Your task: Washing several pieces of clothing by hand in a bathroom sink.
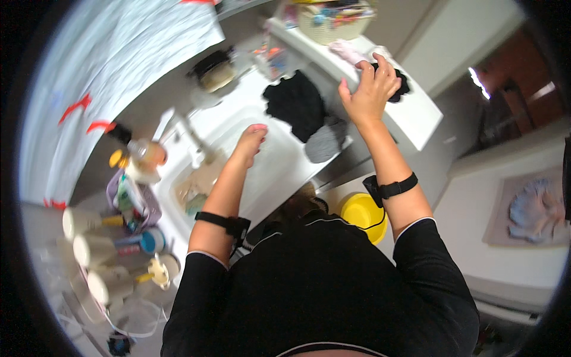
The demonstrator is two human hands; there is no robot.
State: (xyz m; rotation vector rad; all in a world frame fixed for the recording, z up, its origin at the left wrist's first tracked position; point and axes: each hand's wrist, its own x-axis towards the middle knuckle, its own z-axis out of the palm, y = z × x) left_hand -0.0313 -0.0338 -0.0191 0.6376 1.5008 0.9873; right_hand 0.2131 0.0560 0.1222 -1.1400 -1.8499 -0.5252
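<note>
My left hand hangs above the white sink, its fingers curled together; I see nothing in it. At the far right my right hand is open, its fingers spread over a dark cloth on the white countertop. I cannot tell whether they touch it. A pale pink cloth lies just beyond those fingers. Between my hands, a black cloth and a grey cloth rest on the sink's right rim. In the basin, left of my left forearm, something green and brownish lies blurred.
A faucet stands at the sink's back left, near a soap bottle and a purple basket. White cups line the left wall. A filled basket sits far right. Below my right arm stands a yellow bucket.
</note>
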